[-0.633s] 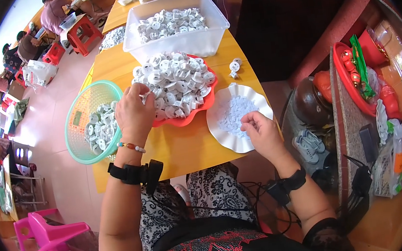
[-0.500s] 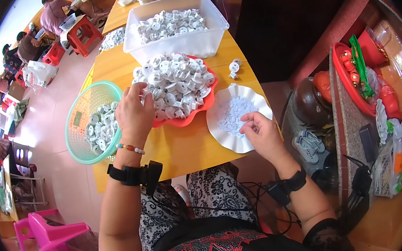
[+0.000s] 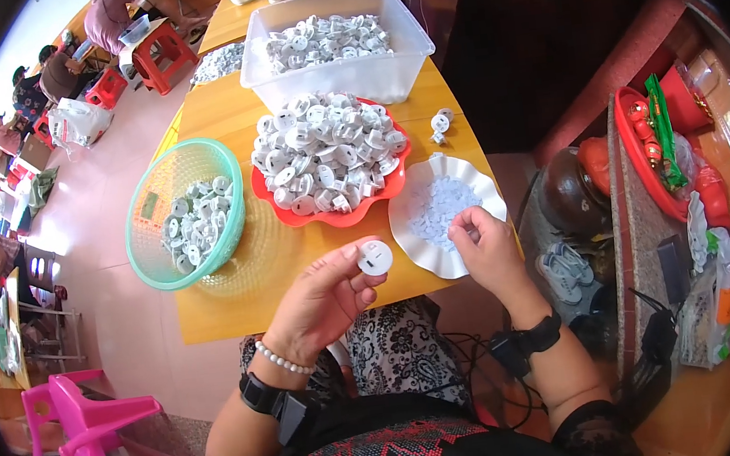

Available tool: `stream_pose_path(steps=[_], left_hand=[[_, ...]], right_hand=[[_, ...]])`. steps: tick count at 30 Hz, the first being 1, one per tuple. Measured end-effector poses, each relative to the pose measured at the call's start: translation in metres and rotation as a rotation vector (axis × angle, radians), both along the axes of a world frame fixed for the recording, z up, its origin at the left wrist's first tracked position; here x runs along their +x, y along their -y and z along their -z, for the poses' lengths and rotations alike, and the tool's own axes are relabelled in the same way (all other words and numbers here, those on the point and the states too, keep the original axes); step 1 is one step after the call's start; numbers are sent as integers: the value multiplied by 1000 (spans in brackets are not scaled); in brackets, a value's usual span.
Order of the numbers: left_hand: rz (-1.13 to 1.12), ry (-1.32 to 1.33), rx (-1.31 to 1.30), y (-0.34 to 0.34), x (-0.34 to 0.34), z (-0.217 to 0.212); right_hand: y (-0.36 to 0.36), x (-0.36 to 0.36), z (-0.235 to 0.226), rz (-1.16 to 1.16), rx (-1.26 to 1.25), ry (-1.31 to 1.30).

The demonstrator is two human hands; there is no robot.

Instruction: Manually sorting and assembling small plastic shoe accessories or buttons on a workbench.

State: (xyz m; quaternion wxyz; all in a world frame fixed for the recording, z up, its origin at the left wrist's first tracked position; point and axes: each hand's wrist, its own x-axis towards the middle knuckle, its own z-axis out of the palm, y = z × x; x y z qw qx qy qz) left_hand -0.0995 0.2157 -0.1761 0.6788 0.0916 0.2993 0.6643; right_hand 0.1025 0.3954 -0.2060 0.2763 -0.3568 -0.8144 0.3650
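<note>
Head view, yellow wooden table (image 3: 239, 303), pink tiled floor (image 3: 118, 334), pink plastic chair (image 3: 84, 435)

Yellow wooden bench (image 3: 239, 303), long, running away from viewer. On it, far to near: clear plastic tub (image 3: 340, 75) of white round parts; red scalloped tray (image 3: 337, 213) heaped with same parts, just before tub; green mesh basket (image 3: 190, 215) at left, partly filled; white fluted dish (image 3: 448, 215) of small white pieces at right edge; few loose parts (image 3: 439, 124) beside tray.
</note>
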Motion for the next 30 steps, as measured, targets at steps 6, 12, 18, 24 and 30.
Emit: stream_pose_path(steps=[6,12,18,24,30], left_hand=[[-1,70,-34,-6,19,-3],[62,70,47,-5,27,-4],[95,89,40,-5,31,-4],[108,77,27,-4,32,-7],[122,48,-24,-4,31,-7]], right_hand=[[16,4,-32,-111,-284,-222],[38,-2,-66,-259,-324,-265],[45,-8,-88,-257,-192,-160],[46,-8,-93,-326,102,-122],[47,-10,-102,-459,440,-41]])
